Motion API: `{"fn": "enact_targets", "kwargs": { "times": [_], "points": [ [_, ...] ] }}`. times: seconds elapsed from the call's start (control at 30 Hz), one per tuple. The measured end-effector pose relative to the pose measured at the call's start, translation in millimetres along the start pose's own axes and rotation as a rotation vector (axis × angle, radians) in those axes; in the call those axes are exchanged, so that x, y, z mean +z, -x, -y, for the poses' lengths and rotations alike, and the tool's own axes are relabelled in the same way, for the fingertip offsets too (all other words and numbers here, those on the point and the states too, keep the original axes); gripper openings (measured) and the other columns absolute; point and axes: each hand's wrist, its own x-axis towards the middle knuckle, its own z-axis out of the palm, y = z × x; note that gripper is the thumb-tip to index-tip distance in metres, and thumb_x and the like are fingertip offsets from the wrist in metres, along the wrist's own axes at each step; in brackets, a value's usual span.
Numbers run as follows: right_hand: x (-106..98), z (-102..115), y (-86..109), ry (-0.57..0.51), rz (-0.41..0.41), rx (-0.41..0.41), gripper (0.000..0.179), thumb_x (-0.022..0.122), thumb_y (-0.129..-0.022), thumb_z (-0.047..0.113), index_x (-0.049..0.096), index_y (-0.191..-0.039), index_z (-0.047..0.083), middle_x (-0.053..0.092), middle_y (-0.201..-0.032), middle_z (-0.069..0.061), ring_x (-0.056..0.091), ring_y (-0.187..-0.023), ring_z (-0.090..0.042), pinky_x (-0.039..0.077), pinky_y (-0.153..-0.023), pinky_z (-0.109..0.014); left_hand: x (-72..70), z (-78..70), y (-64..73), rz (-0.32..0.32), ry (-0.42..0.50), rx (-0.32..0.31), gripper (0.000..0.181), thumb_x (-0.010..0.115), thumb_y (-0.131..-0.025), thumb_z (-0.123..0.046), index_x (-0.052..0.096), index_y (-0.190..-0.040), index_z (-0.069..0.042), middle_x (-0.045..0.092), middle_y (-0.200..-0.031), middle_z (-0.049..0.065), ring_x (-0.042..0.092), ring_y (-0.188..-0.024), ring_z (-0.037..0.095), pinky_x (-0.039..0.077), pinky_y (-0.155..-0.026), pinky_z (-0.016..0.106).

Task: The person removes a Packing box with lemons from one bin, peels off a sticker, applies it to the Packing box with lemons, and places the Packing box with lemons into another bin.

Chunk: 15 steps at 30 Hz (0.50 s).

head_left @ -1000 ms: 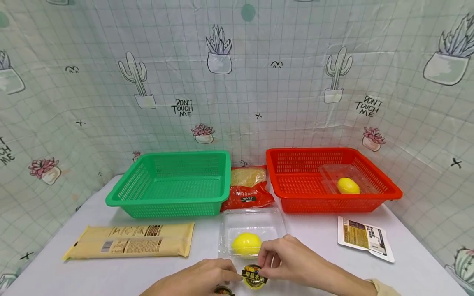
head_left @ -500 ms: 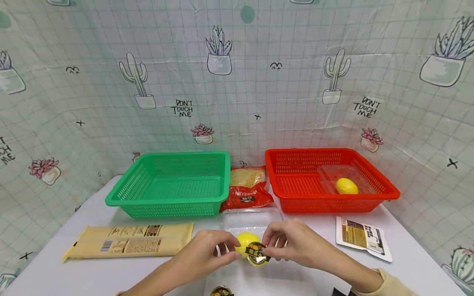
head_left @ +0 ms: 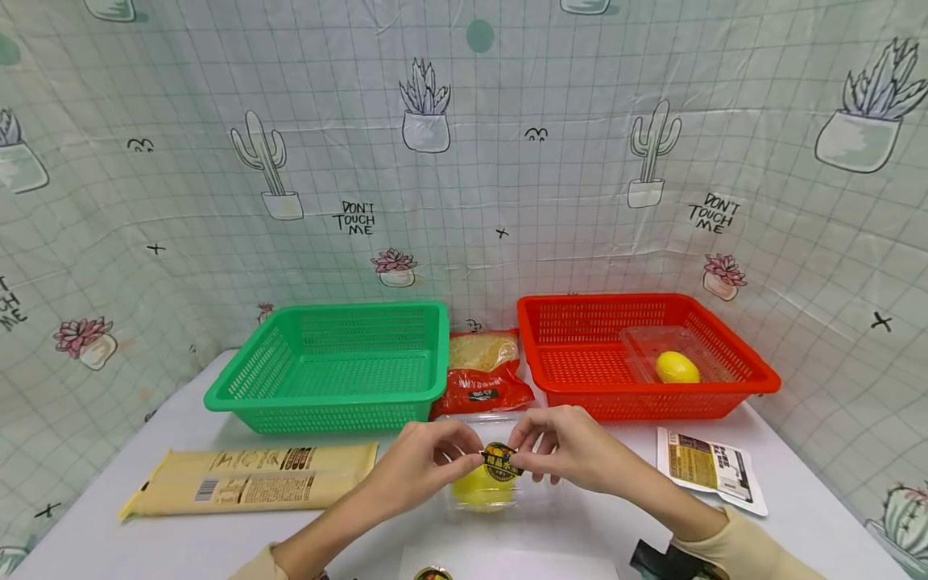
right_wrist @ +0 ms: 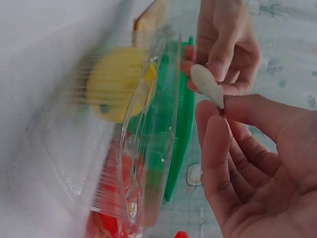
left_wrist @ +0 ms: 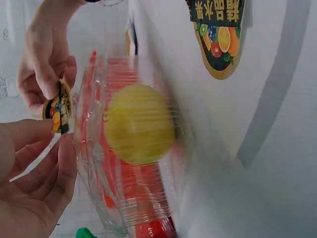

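Note:
A round black-and-gold fruit label sticker (head_left: pixel 499 462) is stretched between both hands over a clear plastic clamshell box (left_wrist: pixel 106 198). My left hand (head_left: pixel 433 461) pinches its left end between thumb and finger. At the other end, the thumb and finger of my right hand (head_left: pixel 569 451) pinch it. Its pale underside shows in the right wrist view, where the sticker (right_wrist: pixel 205 83) is slightly bent. Inside the box sits a yellow lemon (left_wrist: pixel 138 124). The box's lid and rim are partly hidden behind the hands in the head view.
Behind stand a green basket (head_left: pixel 362 403) and a red basket (head_left: pixel 652 390), the latter holding another clear box with a lemon (head_left: pixel 677 367). A red food packet (head_left: pixel 484 387) lies between them. Long beige noodle packs (head_left: pixel 254 481) lie left, a white pouch (head_left: pixel 710 467) right. A sticker sheet (left_wrist: pixel 262 114) lies in front.
Both hands have moved forward from the table front, carrying the label sticker over the box. The left hand now grips the sticker's left end too. The sticker sheet has come into view.

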Motion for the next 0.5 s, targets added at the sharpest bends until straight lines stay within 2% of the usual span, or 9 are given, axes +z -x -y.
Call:
{"fn": "enact_targets", "kwargs": {
  "times": [0.27, 0.37, 0.5],
  "points": [
    [-3, -13, -11.9, -0.056, -0.001, 0.012, 0.015, 0.075, -0.087, 0.017, 0.069, -0.097, 0.008, 0.070, -0.083, -0.008, 0.068, -0.059, -0.012, 0.056, -0.049, -0.030, 2.7, 12.4, -12.2, -0.014, 0.137, -0.009, 0.009, 0.070, -0.090, -0.010, 0.071, -0.097, -0.005, 0.074, -0.095, 0.011, 0.073, -0.075, 0.019, 0.058, -0.065, 0.021],
    [-4, -15, -15.5, -0.072, 0.001, 0.019, 0.015, 0.074, -0.088, 0.016, 0.069, -0.098, 0.007, 0.070, -0.084, -0.009, 0.069, -0.060, -0.018, 0.056, -0.049, -0.029, 2.5, 16.3, -14.7, -0.010, 0.167, -0.018, 0.010, 0.070, -0.089, -0.009, 0.072, -0.098, -0.005, 0.074, -0.094, 0.012, 0.072, -0.074, 0.023, 0.058, -0.065, 0.021],
    [-4, -18, -18.6, -0.085, -0.010, 0.021, 0.019, 0.073, -0.088, 0.015, 0.069, -0.102, 0.004, 0.070, -0.086, -0.012, 0.069, -0.062, -0.028, 0.055, -0.049, -0.028, 1.9, 20.2, -17.7, -0.011, 0.164, -0.034, 0.010, 0.071, -0.089, -0.009, 0.074, -0.098, -0.004, 0.075, -0.090, 0.012, 0.071, -0.071, 0.024, 0.057, -0.067, 0.020]
  ]
}}
